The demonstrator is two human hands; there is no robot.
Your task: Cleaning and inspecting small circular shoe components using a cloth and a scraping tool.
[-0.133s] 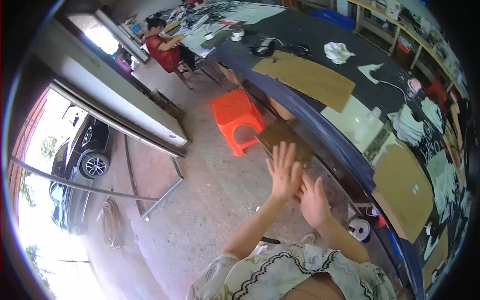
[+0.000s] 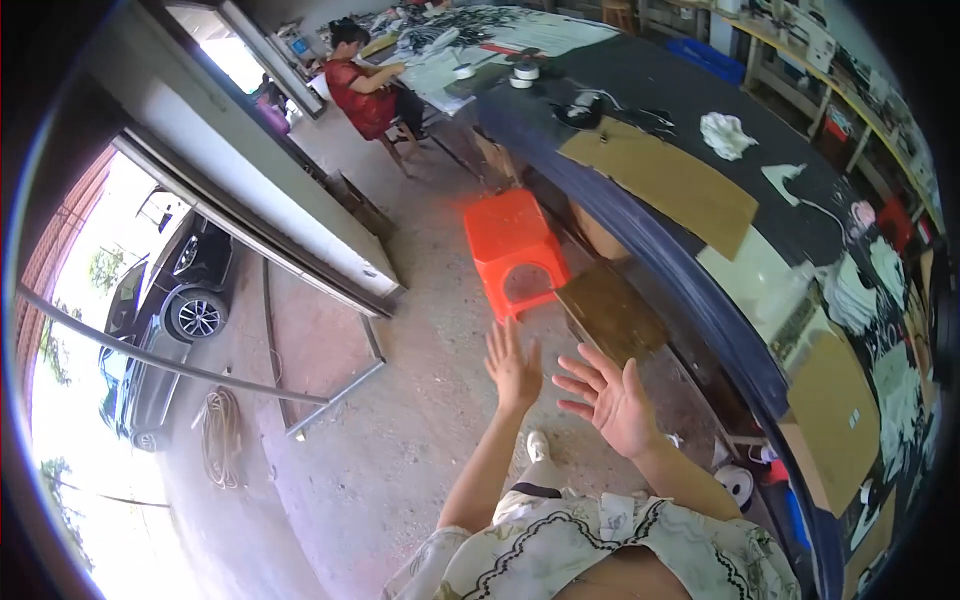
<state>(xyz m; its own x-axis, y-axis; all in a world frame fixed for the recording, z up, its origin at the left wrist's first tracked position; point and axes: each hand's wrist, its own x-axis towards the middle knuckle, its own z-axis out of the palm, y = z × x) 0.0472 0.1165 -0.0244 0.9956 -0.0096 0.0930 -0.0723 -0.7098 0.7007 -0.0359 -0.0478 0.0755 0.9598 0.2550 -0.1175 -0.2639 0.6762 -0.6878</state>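
My left hand (image 2: 516, 372) is raised over the floor with its fingers spread, holding nothing. Beside it, a short gap to the right, my right hand (image 2: 612, 402) is held palm up with its fingers apart, also bare. Just beyond my left fingertips stands a red plastic stool (image 2: 510, 240). A brown wooden board or bench (image 2: 612, 312) lies ahead of my right hand, next to the stool. My white shoe (image 2: 538, 445) shows on the floor below.
A long dark worktable (image 2: 640, 75) curves along the right, bearing cardboard sheets (image 2: 665, 180) and white cloth (image 2: 727, 136). A person in red (image 2: 362, 95) sits at its far end. Left are a wall (image 2: 250, 180), a coiled rope (image 2: 221, 438) and a parked car (image 2: 175, 290).
My hands were pressed together and have come apart, the left moving left and nearer. The view has shifted, so the table and stool lie further right.
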